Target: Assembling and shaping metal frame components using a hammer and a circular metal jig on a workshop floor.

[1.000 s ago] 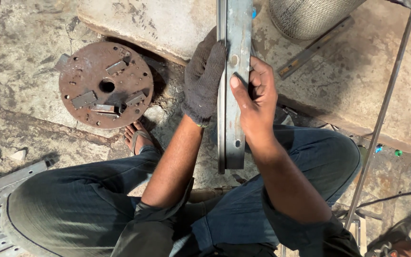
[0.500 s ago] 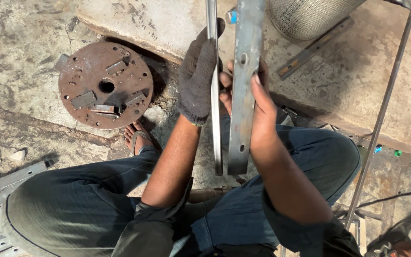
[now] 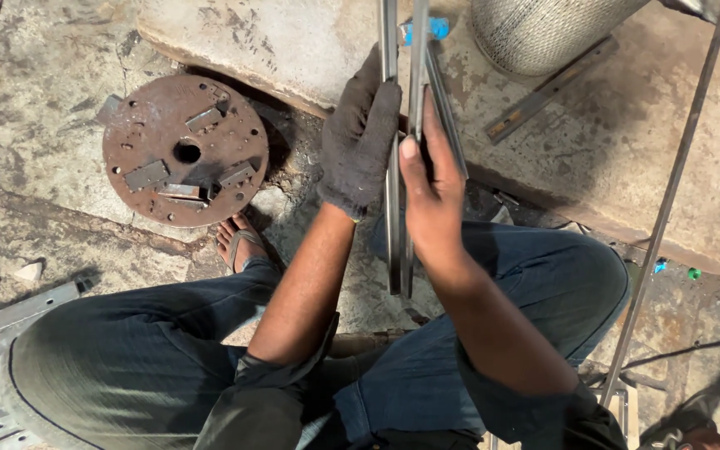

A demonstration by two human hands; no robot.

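Note:
I sit with my knees drawn up over a rough concrete floor. My left hand (image 3: 360,137), in a dark work glove, grips a long flat grey metal strip (image 3: 390,217) held on edge and running away from me. My bare right hand (image 3: 432,187) holds a second metal strip (image 3: 417,75) just to the right of the first, also turned edge-on. The two strips lie close and nearly parallel, their near ends above my lap. A blue object (image 3: 437,27) shows behind the strips near the top.
A rusty round plate (image 3: 183,150) with holes and welded blocks lies on the floor at left, by my sandalled foot (image 3: 242,242). A raised concrete slab (image 3: 593,158) carries a wire-mesh roll (image 3: 543,29) and a flat bar (image 3: 550,87). A thin rod (image 3: 668,200) slants at right. Metal strips (image 3: 2,321) lie bottom left.
One second ago both hands held the strips together, flat face up. They have since come apart and turned on edge, one in each hand.

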